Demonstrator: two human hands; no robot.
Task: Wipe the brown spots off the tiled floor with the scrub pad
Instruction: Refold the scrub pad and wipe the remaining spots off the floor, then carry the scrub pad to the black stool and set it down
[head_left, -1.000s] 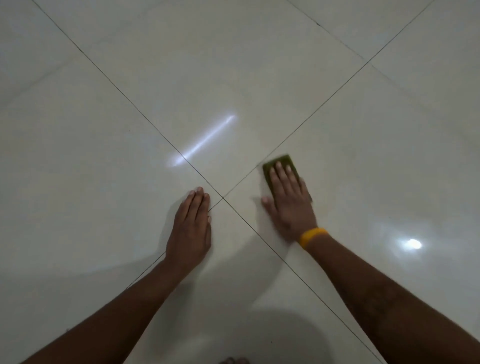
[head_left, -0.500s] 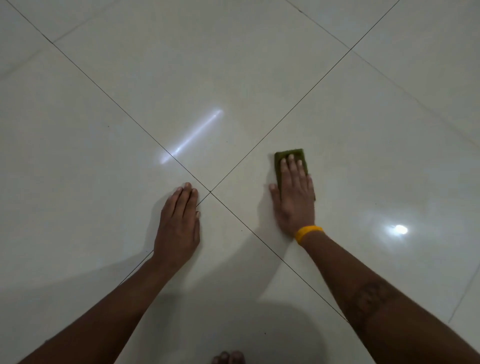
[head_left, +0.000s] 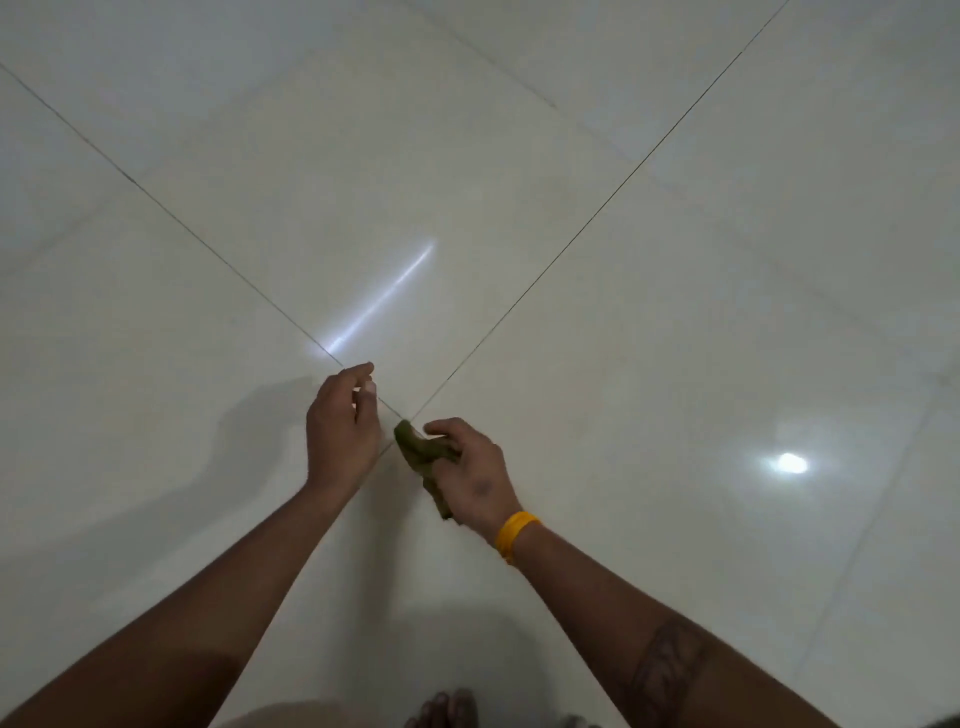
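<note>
I count two hands, one scrub pad (head_left: 422, 453) and four glossy pale tiles meeting at one grout cross on the tiled floor (head_left: 675, 322). The right hand (head_left: 475, 475) clamps the crumpled green pad, which protrudes toward 10 o'clock. The left hand (head_left: 340, 428), at 9 o'clock, is loosely curled and holds nothing.

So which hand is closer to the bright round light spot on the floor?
The right hand. It holds the green scrub pad, and the round light spot lies out to its right. The left hand is farther off, on the other side of the right hand.
</note>
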